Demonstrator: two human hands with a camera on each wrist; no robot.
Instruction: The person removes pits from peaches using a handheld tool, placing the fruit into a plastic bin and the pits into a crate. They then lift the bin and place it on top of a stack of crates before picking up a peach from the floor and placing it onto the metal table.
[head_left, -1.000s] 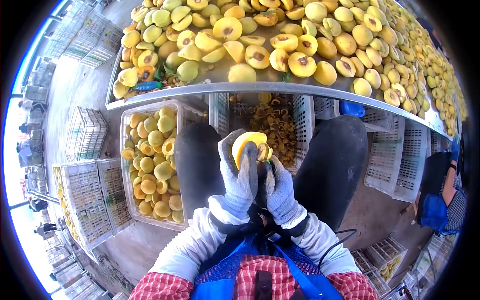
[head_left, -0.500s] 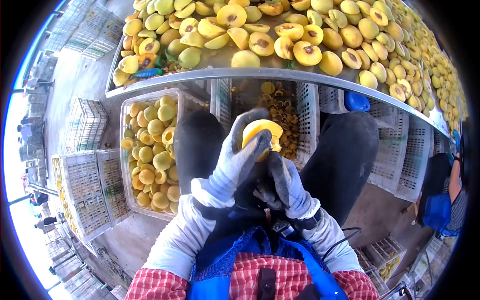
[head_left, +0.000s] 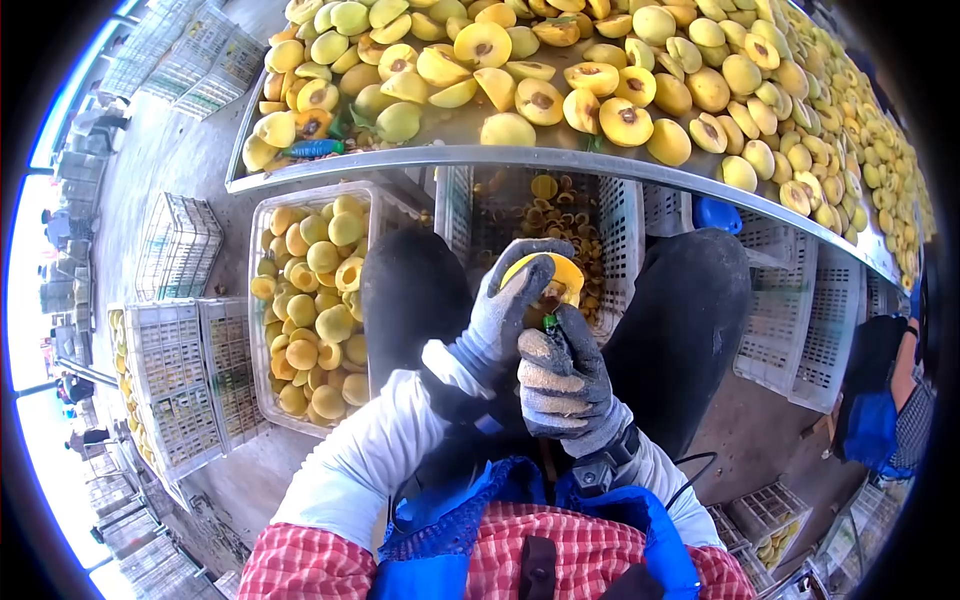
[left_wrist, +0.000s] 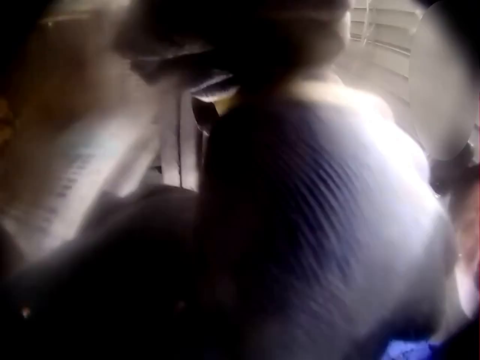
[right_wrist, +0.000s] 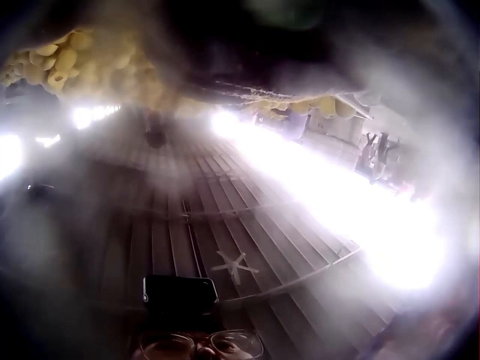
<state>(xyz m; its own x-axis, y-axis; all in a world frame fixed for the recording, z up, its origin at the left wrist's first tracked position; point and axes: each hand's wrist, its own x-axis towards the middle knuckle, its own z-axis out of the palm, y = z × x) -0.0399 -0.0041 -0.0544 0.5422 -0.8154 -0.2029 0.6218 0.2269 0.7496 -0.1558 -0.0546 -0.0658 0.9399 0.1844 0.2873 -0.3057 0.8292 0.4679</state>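
In the head view my gloved left hand (head_left: 497,308) holds a halved yellow peach (head_left: 566,272) above the lap, thumb on the near side and fingers behind. Its cut face is partly hidden by the thumb. My gloved right hand (head_left: 568,388) is curled round a small tool, of which only a green part (head_left: 551,322) shows by the thumb. That thumb is right at the peach's lower edge. In the left wrist view a dark, blurred glove (left_wrist: 315,202) fills the middle; the right wrist view mostly faces the roof.
A metal-edged table (head_left: 480,156) ahead bears many halved peaches (head_left: 626,122). Between the knees a crate (head_left: 622,230) contains scraps (head_left: 560,215). At the left stands a crate of peaches (head_left: 322,285). White crates (head_left: 790,310) and another person (head_left: 880,420) are at the right.
The right hand dropped away from the peach, then came back up to its lower edge, now curled with the green part showing. The left hand with the peach shifted right.
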